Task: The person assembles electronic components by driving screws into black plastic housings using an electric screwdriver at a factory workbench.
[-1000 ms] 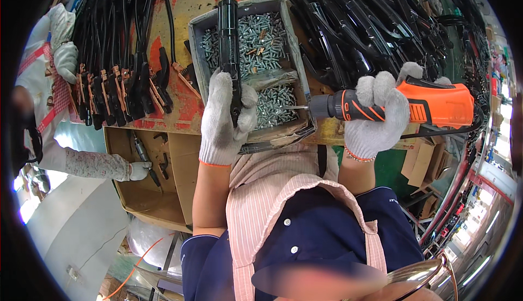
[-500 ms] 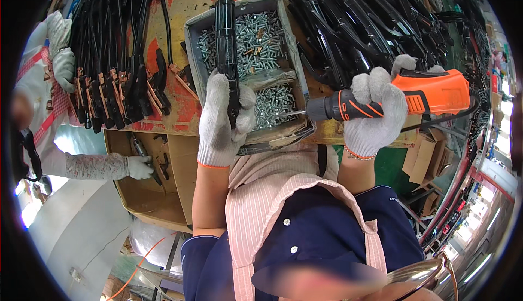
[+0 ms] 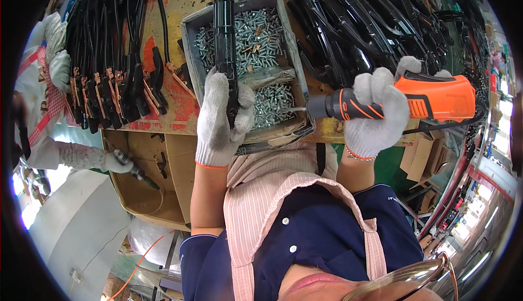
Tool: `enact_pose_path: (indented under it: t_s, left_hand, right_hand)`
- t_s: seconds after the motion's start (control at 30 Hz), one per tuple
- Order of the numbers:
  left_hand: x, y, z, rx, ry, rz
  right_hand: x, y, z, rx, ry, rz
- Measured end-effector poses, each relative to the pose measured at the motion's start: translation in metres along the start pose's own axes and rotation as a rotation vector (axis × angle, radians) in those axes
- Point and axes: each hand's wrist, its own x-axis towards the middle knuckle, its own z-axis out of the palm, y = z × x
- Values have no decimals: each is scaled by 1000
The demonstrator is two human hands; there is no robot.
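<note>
In a grey-white knit glove, my left hand (image 3: 218, 124) is closed around the lower end of a black ribbed handle (image 3: 224, 34), held upright over the screw box. A thin rod or cable runs from its top. My right hand (image 3: 376, 113), gloved too, grips an orange and black power screwdriver (image 3: 435, 97) lying level. Its bit points left, over the near right part of the box, apart from the handle. Under both hands sits a worn grey cardboard box (image 3: 297, 45) with small silver screws (image 3: 275, 102) in two compartments.
Black clamps with copper jaws (image 3: 114, 91) lie in a row at the left; long black parts (image 3: 354, 26) are heaped at the right. A co-worker's gloved hand (image 3: 118, 162) holds a tool over an open carton (image 3: 144, 203). A black cord trails behind the screwdriver.
The co-worker's lower hand has shifted left, and its tool is now more slanted. My screwdriver has moved very slightly right and down. My left hand keeps its hold on the handle.
</note>
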Motion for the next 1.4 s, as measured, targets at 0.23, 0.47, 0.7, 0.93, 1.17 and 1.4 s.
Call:
enact_pose_path:
  t_s: [0.23,0.47,0.7,0.93,1.17,1.4]
  left_hand:
    - [2,-1,0,-5,-15,-8]
    - [1,-1,0,-20,-8,-12]
    - [0,-1,1,31,20,-10]
    - [1,-1,-3,17,-23,-3]
    - [0,3,1,1,-34,-9]
    - [-2,2,4,9,1,-35]
  right_hand:
    - [-1,-4,7,-61,-103,-127]
    - [-2,-6,4,75,-140,-25]
    - [-2,-3,8,-106,-47,-139]
    - [-3,0,7,-93,-25,-160]
    - [0,7,6,8,-66,-172]
    - [3,-1,7,-6,-86,-231]
